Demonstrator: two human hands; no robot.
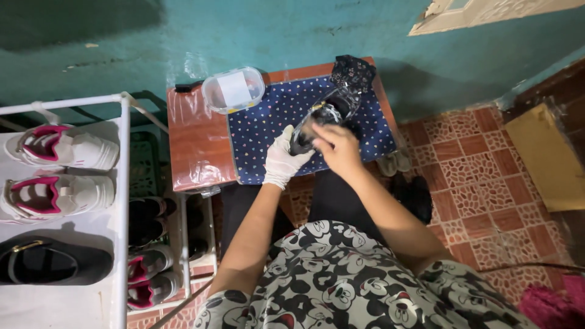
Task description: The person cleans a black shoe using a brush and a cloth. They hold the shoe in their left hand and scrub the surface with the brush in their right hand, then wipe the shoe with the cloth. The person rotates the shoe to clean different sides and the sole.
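While the left hand (281, 159), in a white glove, cups a dark shoe (321, 118) from below with its fingers curled round the near end, the bare right hand (336, 146) closes over the shoe's near side from the right, fingers bent against it. Both hands hold the shoe just above the near half of a dotted blue cloth (274, 131) that covers the right part of a small brown counter (194, 137). Bare wood shows on the counter's left part, some of it under clear plastic film. At the far edge a clear lidded box (234, 89) sits half on the cloth, well apart from the hands. A dark crumpled rag (352, 72) lies at the far right corner, just beyond the shoe. A teal wall (256, 30) rises close behind the counter's far edge. On the left a white rack (124, 183) stands just beside the counter, carrying pink-and-white sneakers (58, 149) and a black shoe (52, 262). To the right, red patterned floor tiles (481, 176) lie open, with a pair of pale slippers (395, 162) near the counter's right edge.
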